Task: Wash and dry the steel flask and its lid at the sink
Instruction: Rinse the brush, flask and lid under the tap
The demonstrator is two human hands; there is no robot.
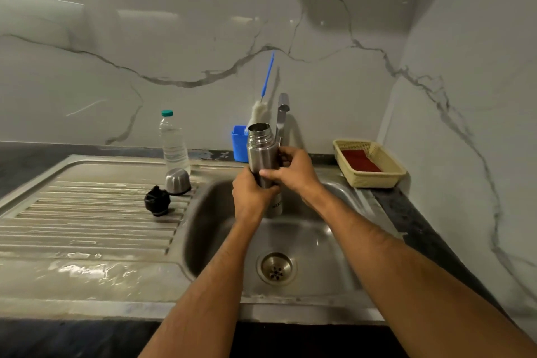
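An open steel flask stands upright over the sink basin, its threaded mouth uncovered. My left hand grips the lower part of its body. My right hand wraps round its middle from the right side. The flask's steel cup lid lies on the draining board, and a black stopper sits just in front of it. The tap rises behind the flask; no water is visibly running.
A clear plastic bottle with a green cap stands behind the lid. A blue holder with a blue-handled bottle brush is behind the flask. A yellow basket with a red sponge sits at the right. The draining board looks wet.
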